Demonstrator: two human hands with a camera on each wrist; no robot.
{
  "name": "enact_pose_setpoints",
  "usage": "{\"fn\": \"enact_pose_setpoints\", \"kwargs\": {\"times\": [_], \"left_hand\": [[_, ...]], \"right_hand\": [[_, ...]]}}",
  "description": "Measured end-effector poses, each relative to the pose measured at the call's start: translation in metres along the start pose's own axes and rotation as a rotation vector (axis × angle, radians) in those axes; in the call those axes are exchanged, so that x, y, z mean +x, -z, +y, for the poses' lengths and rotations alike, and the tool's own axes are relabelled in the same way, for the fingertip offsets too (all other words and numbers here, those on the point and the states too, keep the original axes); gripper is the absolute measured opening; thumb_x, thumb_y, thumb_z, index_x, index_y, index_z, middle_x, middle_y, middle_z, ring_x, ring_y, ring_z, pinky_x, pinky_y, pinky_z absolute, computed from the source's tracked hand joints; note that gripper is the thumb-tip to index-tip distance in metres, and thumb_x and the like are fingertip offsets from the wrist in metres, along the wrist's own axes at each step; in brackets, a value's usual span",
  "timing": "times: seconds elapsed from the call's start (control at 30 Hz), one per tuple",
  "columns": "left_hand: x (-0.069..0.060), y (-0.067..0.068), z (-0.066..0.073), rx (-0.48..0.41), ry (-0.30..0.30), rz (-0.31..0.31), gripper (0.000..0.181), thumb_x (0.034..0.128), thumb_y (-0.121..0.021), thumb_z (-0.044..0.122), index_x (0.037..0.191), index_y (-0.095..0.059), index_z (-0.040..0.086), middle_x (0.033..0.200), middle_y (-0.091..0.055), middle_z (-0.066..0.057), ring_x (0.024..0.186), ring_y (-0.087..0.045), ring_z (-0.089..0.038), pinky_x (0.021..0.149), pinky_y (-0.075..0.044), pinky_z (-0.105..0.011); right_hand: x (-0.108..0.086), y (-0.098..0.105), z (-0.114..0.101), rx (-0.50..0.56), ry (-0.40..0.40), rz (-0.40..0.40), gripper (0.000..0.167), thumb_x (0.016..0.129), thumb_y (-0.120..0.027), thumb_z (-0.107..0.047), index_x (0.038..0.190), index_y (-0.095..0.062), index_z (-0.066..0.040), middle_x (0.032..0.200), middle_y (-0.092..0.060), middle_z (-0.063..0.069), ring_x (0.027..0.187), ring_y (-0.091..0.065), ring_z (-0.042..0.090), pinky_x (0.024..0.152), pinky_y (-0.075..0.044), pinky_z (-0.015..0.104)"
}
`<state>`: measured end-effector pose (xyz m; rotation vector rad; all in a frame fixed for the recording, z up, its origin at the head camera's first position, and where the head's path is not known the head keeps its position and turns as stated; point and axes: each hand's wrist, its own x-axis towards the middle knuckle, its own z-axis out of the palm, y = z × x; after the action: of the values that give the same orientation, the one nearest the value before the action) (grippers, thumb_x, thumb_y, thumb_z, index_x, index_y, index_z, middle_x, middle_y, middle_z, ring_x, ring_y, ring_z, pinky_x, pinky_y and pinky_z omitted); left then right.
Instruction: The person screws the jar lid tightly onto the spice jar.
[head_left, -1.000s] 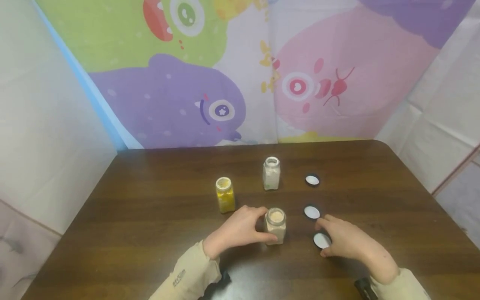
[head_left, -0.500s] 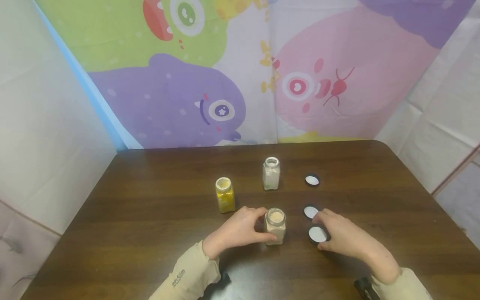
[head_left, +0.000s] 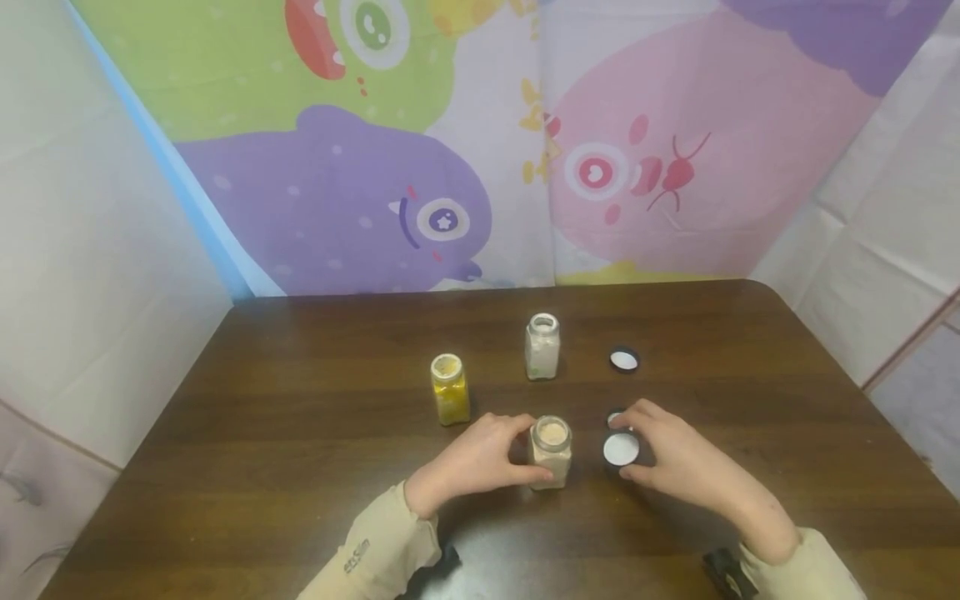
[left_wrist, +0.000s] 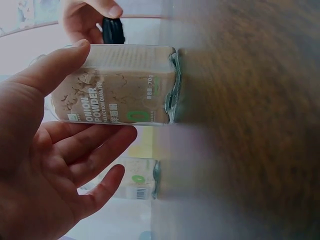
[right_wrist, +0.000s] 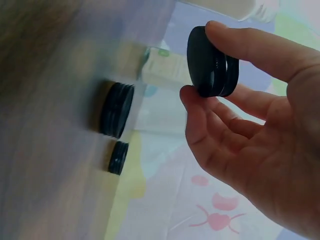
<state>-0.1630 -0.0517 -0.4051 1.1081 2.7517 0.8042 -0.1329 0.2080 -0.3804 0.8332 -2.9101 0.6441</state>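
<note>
My left hand (head_left: 480, 457) grips an open glass jar of onion powder (head_left: 557, 458), which stands upright on the table. Its printed label (left_wrist: 95, 102) shows in the left wrist view, thumb on one side and fingers on the other. To the right of that jar, my right hand (head_left: 690, 462) pinches a black lid (head_left: 621, 449) between thumb and fingers. The lid's white inside faces up, and the right wrist view has the lid (right_wrist: 210, 65) held clear of the tabletop. Behind it lies a second black lid (head_left: 616, 418), partly covered by my right fingers.
An open jar of yellow powder (head_left: 452, 402) stands left of the onion powder. Farther back is an open jar with whitish contents (head_left: 542, 354). A third black lid (head_left: 624, 360) lies at the back right of the brown table (head_left: 315, 367). A cartoon-printed cloth (head_left: 337, 208) hangs behind.
My right hand has picked the nearest lid up off the table and carried it leftward, toward the onion powder jar. My left hand and the jars have stayed in place.
</note>
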Motion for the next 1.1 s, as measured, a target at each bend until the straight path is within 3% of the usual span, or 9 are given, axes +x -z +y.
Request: {"fn": "enact_pose_setpoints", "kwargs": {"times": [0.47,0.7,1.1], "left_hand": [[0.001,-0.002,-0.002,-0.046,0.003,-0.026,0.048,0.0731,-0.07,0.048,0.105,-0.057,0.014,0.092,-0.066,0.005,0.083,-0.062,-0.011,0.073,-0.046,-0.019],[0.002,-0.001,-0.001,-0.048,-0.002,-0.008,0.047,0.0722,-0.071,0.046,0.104,-0.057,0.014,0.089,-0.065,0.006,0.078,-0.061,-0.01,0.068,-0.045,-0.018],[0.001,-0.003,-0.001,-0.05,0.002,-0.016,0.047,0.0733,-0.071,0.046,0.105,-0.056,0.014,0.09,-0.065,0.005,0.081,-0.062,-0.012,0.07,-0.046,-0.02]], "right_hand": [[0.008,0.006,-0.013,0.036,0.086,0.109,0.045,0.066,-0.08,-0.024,0.103,-0.059,-0.008,0.095,-0.054,-0.005,0.083,-0.055,0.007,0.071,-0.049,0.026],[0.013,0.007,-0.019,0.035,0.152,0.158,0.045,0.067,-0.079,-0.025,0.105,-0.058,-0.012,0.099,-0.054,-0.005,0.086,-0.053,0.005,0.074,-0.048,0.028],[0.015,0.013,-0.031,0.041,0.151,0.151,0.047,0.068,-0.078,-0.022,0.11,-0.059,-0.013,0.103,-0.051,-0.008,0.09,-0.052,0.005,0.077,-0.048,0.03]]}}
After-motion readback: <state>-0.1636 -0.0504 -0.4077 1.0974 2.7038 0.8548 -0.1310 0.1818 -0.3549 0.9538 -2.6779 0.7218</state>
